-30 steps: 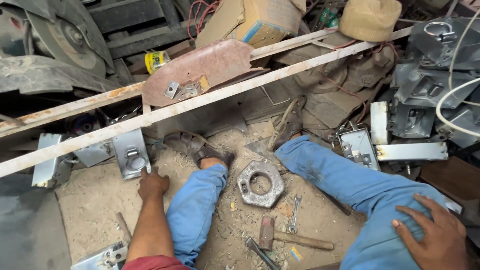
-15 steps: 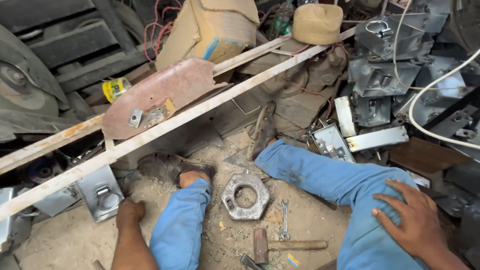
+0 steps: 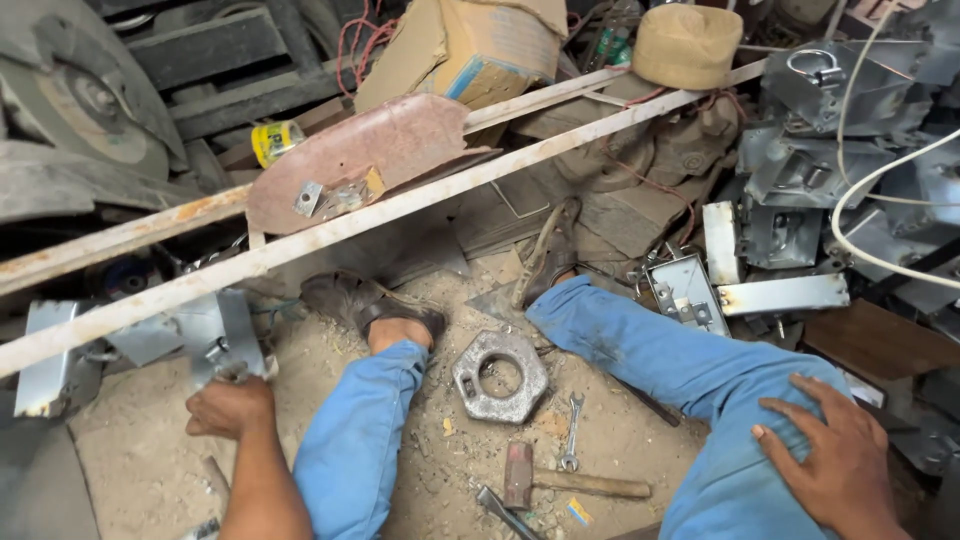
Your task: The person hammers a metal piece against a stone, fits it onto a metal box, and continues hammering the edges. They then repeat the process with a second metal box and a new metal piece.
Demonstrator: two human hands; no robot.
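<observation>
The right hand (image 3: 838,462) lies nearest, spread flat with fingers apart on the right thigh of the blue trousers (image 3: 700,385), holding nothing. Lower left, the left hand (image 3: 230,407) is curled into a loose fist on the sandy floor (image 3: 140,470), its knuckles touching the lower edge of a bent grey metal bracket (image 3: 215,335); whether the fingers actually pinch the bracket cannot be told. Between the legs on the sand lie a hammer (image 3: 560,483) with a wooden handle, a small spanner (image 3: 572,446) just above it, and a thick hexagonal metal ring (image 3: 499,376) a little farther out. Beyond the knees two worn brown sandals (image 3: 365,300) rest on the feet. Farther on, two long rusty whitish bars (image 3: 420,195) run diagonally across, with a reddish curved metal cover (image 3: 370,150) lying on them. At the back sit a cardboard box (image 3: 470,45), a yellow can (image 3: 275,140) and grey metal housings (image 3: 840,110) on the right.
</observation>
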